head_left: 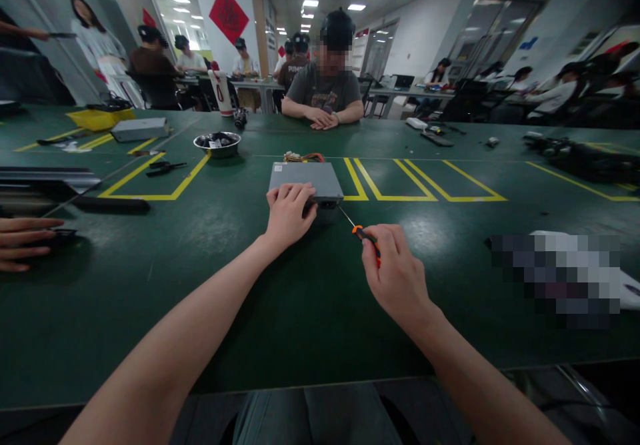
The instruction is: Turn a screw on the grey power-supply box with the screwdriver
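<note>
The person at the near edge of the green table [280, 298] has a flat grey metal box [305, 177] in front of them, lying just inside the yellow floor-style markings [400, 188] taped on the table top. The left hand [289, 213] presses down on the box's near edge, fingers curled over its top to steady it. The right hand [395, 272] is closed around the orange handle of a thin screwdriver [364, 234], whose tip reaches the box's near right corner.

From where I stand the work looks to be at an early stage: the cover sits flat and closed on the box, and I see no loose screws beside it. Whether the screw at that corner is in or out is too small to tell.

A bundle of coloured wires [303, 157] sticks out of the far side of the box. Farther left stand a metal bowl [217, 142] with small parts in it and a black hand tool [167, 165], and beyond them a second grey box [140, 128] and a yellow tray [100, 118]. Another person's hand [23, 242] rests on the table at the far left, well apart. Across the table a person in a grey shirt [324, 88] sits with hands folded. White sheets [555, 272] lie near the right hand's side. Nothing crowds the box itself; the space around both hands is open.
</note>
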`<state>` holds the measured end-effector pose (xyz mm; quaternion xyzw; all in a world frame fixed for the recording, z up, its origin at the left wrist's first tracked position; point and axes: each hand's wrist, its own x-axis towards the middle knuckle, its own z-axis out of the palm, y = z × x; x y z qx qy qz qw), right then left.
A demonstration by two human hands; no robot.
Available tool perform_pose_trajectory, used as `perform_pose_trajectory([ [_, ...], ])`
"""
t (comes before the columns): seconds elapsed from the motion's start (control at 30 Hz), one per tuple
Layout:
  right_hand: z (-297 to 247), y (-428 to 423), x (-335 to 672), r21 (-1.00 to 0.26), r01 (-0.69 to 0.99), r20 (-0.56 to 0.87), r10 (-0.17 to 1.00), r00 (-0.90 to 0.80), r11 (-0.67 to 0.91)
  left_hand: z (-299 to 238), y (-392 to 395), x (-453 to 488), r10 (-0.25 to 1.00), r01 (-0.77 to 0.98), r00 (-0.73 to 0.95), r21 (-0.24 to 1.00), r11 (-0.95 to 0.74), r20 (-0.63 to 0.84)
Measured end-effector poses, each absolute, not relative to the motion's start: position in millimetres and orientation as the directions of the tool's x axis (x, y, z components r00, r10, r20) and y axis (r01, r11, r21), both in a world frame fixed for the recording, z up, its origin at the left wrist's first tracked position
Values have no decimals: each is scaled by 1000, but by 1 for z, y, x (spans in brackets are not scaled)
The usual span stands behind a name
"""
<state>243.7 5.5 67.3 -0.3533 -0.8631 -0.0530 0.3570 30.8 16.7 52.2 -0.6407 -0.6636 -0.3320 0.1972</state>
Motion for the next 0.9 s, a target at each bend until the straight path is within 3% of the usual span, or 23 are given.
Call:
perform_pose_trajectory([
  [0.23,68,6,242,-31,600,690,451,-566,800,53,16,31,725,980,-102,194,-44,681],
  [0.5,67,6,242,-160,664,653,583,-484,731,52,17,30,724,982,-98,186,-43,683],
  [0.7,66,5,241,-18,614,716,439,-544,789,52,17,31,725,983,-104,181,-28,681],
  [0.9,65,8,241,-2,568,717,398,-573,823,51,17,30,711,983,-96,178,-41,696],
])
